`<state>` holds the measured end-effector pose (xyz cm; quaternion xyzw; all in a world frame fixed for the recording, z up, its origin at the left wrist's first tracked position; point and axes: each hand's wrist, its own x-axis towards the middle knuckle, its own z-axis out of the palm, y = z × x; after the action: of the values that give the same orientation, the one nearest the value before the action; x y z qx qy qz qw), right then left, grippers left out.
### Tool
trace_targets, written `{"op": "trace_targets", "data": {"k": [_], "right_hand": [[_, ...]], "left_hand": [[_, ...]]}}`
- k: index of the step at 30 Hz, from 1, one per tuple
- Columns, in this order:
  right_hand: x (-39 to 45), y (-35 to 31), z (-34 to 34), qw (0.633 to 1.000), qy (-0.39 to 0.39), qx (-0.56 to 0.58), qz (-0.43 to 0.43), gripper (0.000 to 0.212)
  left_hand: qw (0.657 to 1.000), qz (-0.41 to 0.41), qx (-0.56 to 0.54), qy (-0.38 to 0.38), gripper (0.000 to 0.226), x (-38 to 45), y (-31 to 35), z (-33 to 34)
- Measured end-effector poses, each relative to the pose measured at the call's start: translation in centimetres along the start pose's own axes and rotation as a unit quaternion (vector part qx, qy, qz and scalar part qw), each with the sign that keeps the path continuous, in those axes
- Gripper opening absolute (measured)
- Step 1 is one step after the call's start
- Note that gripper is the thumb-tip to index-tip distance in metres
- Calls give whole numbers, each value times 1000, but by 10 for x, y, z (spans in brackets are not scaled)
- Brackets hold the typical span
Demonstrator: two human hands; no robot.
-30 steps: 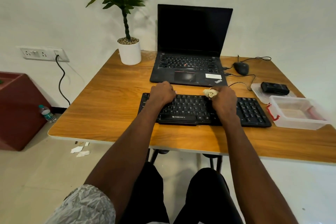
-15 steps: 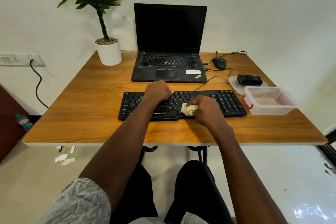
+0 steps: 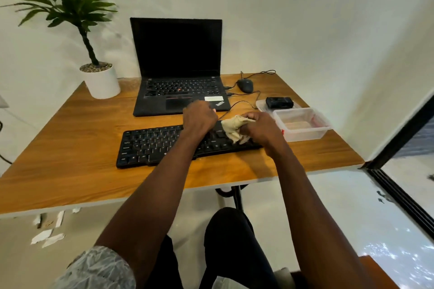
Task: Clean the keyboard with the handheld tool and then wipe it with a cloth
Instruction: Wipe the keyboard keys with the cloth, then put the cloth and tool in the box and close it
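Gripping a crumpled beige cloth, my right hand presses it onto the right part of the black keyboard. My left hand sits with fingers curled on the keyboard's far edge near its middle; I cannot tell whether it holds anything. The keyboard lies flat on the wooden worktop, its long axis running left to right and tilted slightly, the left end nearer me. A clear plastic box stands just beside its right end. An open laptop sits just beyond it, with a mouse further right. Bare worktop lies left of and in front of the keyboard.
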<state>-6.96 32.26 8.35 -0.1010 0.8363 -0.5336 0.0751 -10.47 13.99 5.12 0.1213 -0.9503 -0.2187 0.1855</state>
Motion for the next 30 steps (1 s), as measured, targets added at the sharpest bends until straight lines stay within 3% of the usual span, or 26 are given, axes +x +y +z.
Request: {"op": "trace_targets", "data": {"k": [3,7,10,18,24,30], "right_hand": [[31,3,-38,995,95,42,-11,22],[80,12,-91,962,273,-5,-32,11],[110,27,-116,948,306,-78,-40,12],[166,63,-116,881,275,-372,-100,35],[176,79,-106,894,161,-409,-83,33],[168,58,-121,899,112,-424,-25,24]], "left_hand": [[999,30,-4,-20,22,2,30,12],[996,80,-13,-37,36,9,69,30],[994,99,-16,-42,38,16,88,44],[992,117,5,-43,31,30,105,74],[994,94,4,-47,28,38,98,85],[995,92,2,-40,27,35,101,85]]}}
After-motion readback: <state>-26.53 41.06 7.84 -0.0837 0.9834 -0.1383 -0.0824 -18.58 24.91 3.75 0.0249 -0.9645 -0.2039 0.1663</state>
